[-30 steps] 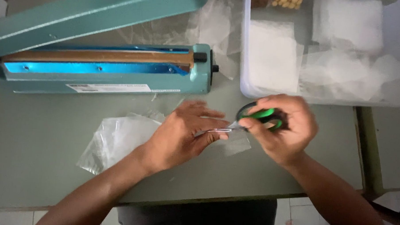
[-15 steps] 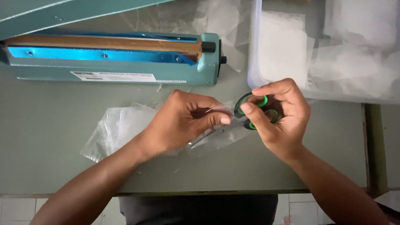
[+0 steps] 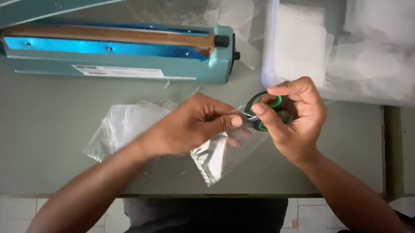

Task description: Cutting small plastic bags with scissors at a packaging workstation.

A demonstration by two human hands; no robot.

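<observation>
My left hand [image 3: 193, 125] pinches the top edge of a small clear plastic bag [image 3: 222, 156], which hangs down over the table toward me. My right hand [image 3: 295, 117] grips green-handled scissors [image 3: 265, 111] and also touches the bag's upper edge. The scissor blades are hidden behind the fingers and the bag. Both hands meet above the middle of the grey-green table [image 3: 46, 138].
A teal heat sealer [image 3: 122, 51] with its arm raised lies along the far left. A stack of clear bags [image 3: 119, 127] rests under my left forearm. A clear plastic bin [image 3: 352, 48] with white packets sits at the far right. The table's front edge runs near my body.
The small bag has come up off the table and now hangs between both hands. The scissors have tilted up, and the right hand has closed onto the bag's top edge.
</observation>
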